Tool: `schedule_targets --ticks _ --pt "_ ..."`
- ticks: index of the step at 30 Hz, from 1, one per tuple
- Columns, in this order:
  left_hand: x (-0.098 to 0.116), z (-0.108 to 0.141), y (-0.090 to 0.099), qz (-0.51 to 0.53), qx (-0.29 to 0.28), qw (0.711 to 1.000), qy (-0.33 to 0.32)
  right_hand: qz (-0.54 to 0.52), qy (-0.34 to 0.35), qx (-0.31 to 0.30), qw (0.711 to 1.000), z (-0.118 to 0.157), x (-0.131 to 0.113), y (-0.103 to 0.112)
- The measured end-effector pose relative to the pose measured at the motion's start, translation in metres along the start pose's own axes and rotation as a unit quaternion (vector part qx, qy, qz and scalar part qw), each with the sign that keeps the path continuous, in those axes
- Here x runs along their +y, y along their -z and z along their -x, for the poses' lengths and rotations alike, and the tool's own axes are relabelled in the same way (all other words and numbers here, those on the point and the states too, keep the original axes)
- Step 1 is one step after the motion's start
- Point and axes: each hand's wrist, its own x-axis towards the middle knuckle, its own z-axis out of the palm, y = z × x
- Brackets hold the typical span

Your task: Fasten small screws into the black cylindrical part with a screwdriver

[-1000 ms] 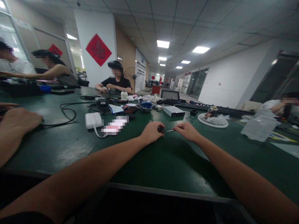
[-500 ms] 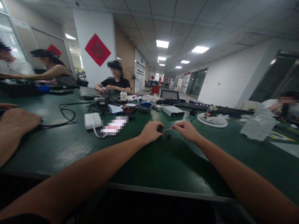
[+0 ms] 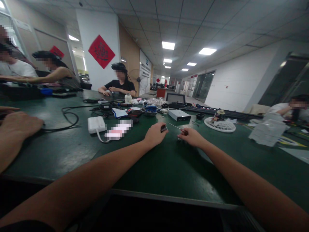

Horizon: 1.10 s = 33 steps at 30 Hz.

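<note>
Sitting within the left fingers (image 3: 161,124), a small dark object (image 3: 163,129)

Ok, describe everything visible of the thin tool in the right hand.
The thin tool has a slim, straight shaft that looks like metal and a dark reddish handle, partly hidden in the right hand. It slants up and leftward toward the left hand, its tip apart from the dark object there. The tip's shape is too small to tell.

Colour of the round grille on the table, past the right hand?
White grille, shown in the head view.
</note>
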Motion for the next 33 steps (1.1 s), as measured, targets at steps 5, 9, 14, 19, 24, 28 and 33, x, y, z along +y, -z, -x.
schedule_targets --ticks 5,9,14,19,24,28,33 --pt "-0.001 0.0 -0.001 -0.015 -0.014 0.999 0.027 -0.133 0.022 -0.031 0.99 -0.002 0.002 -0.009" --pt "-0.001 0.001 0.0 -0.023 -0.037 0.998 0.046 -0.137 0.014 -0.021 0.99 -0.004 0.002 -0.01" --pt "-0.002 0.001 -0.002 -0.015 -0.056 0.997 0.042 -0.129 0.003 -0.004 0.992 -0.006 0.007 -0.008" --pt "-0.007 0.0 -0.007 0.024 -0.068 0.997 0.011 -0.138 -0.023 -0.003 0.99 -0.006 0.01 -0.006" --pt "-0.004 0.0 -0.008 0.056 -0.076 0.995 -0.039 -0.204 0.017 0.021 0.978 0.0 -0.005 0.0" --pt "0.003 0.002 -0.004 0.058 -0.084 0.992 -0.076 -0.234 0.061 0.036 0.97 0.007 -0.021 0.001" --pt "0.006 0.005 -0.003 0.079 -0.106 0.985 -0.109 -0.203 0.069 0.051 0.975 0.012 -0.031 0.0"
